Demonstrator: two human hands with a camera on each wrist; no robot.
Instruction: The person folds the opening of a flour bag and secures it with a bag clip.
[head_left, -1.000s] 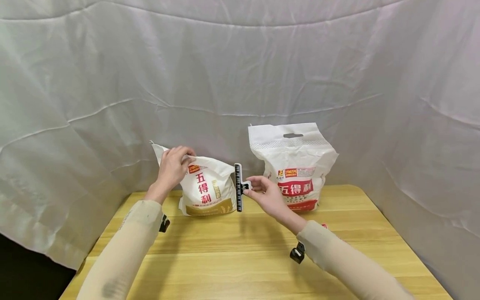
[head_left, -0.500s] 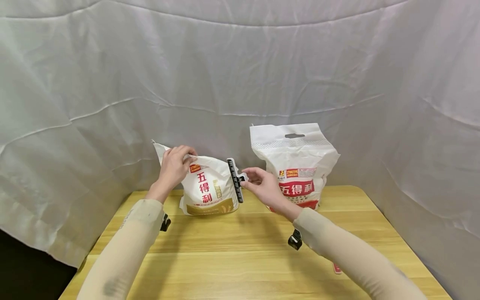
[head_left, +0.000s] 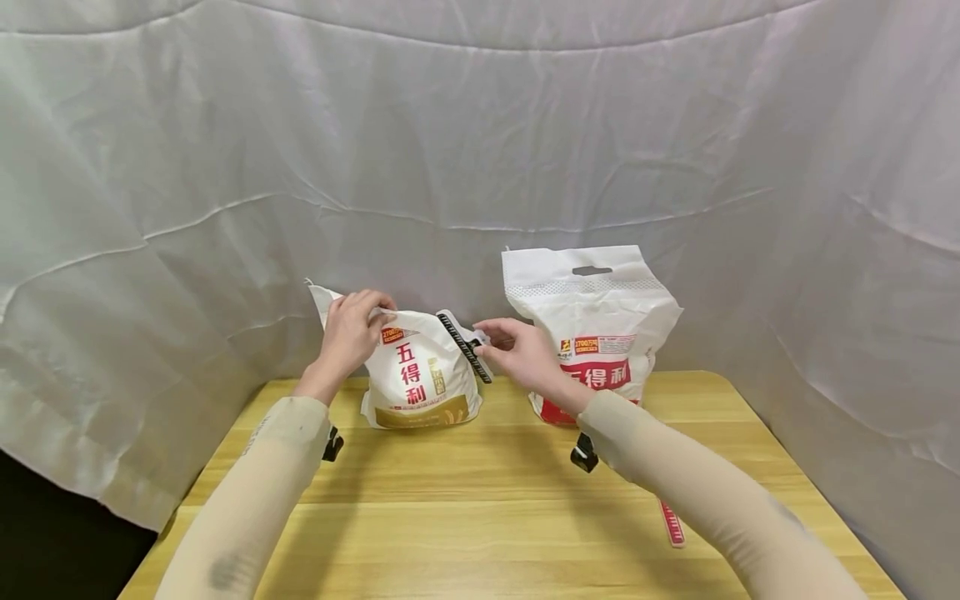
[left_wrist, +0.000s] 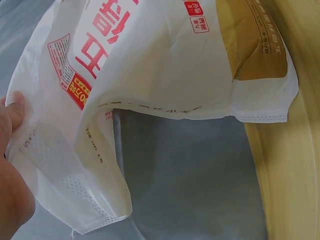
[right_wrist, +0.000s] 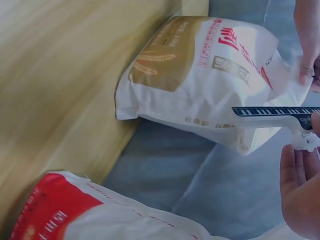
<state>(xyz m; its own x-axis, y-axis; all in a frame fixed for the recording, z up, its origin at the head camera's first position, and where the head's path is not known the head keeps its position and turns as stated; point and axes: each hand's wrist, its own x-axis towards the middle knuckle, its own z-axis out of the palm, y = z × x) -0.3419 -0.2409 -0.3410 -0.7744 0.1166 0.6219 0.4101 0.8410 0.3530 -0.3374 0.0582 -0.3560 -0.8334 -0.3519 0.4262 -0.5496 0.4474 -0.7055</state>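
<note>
A white flour bag (head_left: 420, 367) with red lettering and a gold lower band stands at the back left of the table, its top folded over. My left hand (head_left: 352, 329) grips this folded top, fingers over it and thumb on the front, as the left wrist view also shows. With thumb and fingers, my right hand (head_left: 521, 354) pinches the handles of a bag clip (head_left: 465, 346) with a black and white piano-key pattern. The clip slants across the bag's upper right edge in the head view. From the right wrist, its long bar (right_wrist: 272, 111) overlaps the bag's folded corner.
A second flour bag (head_left: 585, 304), with a carry-handle slot and red print, stands upright to the right, partly behind my right hand. A red patterned strip (head_left: 671, 523) lies on the wooden table (head_left: 450, 533) under my right forearm. Grey curtain (head_left: 480, 150) encloses the table behind.
My right hand has moved left and up, tilting the clip from upright to a slant over the bag's upper right edge. My left hand keeps its grip. The red strip shows more.
</note>
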